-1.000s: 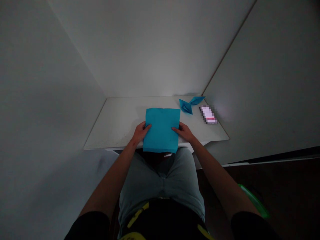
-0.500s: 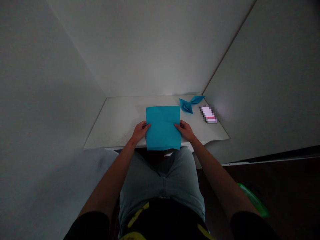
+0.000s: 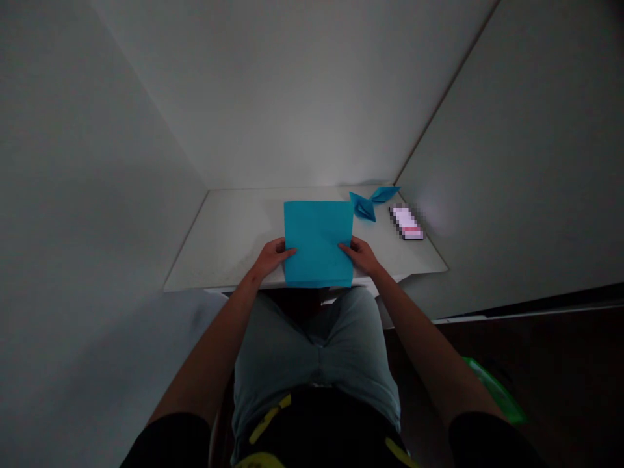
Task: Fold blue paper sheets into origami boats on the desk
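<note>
A blue sheet of paper [image 3: 318,237], nearly square, is held up between my two hands at the front edge of the white table. My left hand [image 3: 272,257] grips its left edge, thumb on the near face and fingers behind. On the opposite edge my right hand [image 3: 361,255] pinches the sheet the same way, its fingers partly hidden. A fold line runs along the sheet's lower border. Just beyond its upper right corner lies a folded blue paper shape [image 3: 363,208], with another pointed blue paper piece [image 3: 385,194] touching or close behind it.
The white table [image 3: 214,240] is narrow, with walls on the left, back and right. A phone [image 3: 407,222] with a lit, blurred screen lies near its right end. Down on the dark floor at the right is a bright green object [image 3: 497,390].
The blue sheet has shifted slightly away from me and looks flatter, its upper edge straighter. My left thumb has slid a little further over it. The folded pieces and phone stay put.
</note>
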### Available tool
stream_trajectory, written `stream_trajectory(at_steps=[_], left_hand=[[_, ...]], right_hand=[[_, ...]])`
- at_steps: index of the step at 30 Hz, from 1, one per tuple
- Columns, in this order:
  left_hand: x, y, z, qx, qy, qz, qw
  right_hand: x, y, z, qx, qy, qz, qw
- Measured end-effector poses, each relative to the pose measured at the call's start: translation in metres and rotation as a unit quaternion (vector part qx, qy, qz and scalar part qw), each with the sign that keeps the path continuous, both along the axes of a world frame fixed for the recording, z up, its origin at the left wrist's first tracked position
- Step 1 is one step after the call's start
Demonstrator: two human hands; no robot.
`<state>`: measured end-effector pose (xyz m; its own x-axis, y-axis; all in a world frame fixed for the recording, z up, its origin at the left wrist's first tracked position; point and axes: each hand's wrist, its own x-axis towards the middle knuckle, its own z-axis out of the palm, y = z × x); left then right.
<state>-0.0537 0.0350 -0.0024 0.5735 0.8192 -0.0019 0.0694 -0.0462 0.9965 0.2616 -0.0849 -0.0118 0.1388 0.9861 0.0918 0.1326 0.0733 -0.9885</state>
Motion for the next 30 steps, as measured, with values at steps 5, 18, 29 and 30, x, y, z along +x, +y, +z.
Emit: stream_trajectory(at_steps=[5, 18, 29, 30], left_hand=[[-0.002, 0.004, 0.001, 0.021, 0.023, 0.041, 0.999], [0.0, 0.004, 0.004, 0.08, 0.06, 0.095, 0.99], [0.028, -0.044, 0.005, 0.377, 0.295, 0.008, 0.878], [0.032, -0.051, 0.004, 0.394, 0.309, -0.015, 0.866]], right_hand=[[0.006, 0.002, -0.004, 0.027, -0.032, -0.014, 0.999], [0.009, -0.002, 0.001, 0.04, -0.125, -0.026, 0.991], [0.003, 0.006, -0.011, 0.094, -0.286, 0.006, 0.954], [0.003, 0.006, -0.011, 0.103, -0.301, 0.005, 0.948]])
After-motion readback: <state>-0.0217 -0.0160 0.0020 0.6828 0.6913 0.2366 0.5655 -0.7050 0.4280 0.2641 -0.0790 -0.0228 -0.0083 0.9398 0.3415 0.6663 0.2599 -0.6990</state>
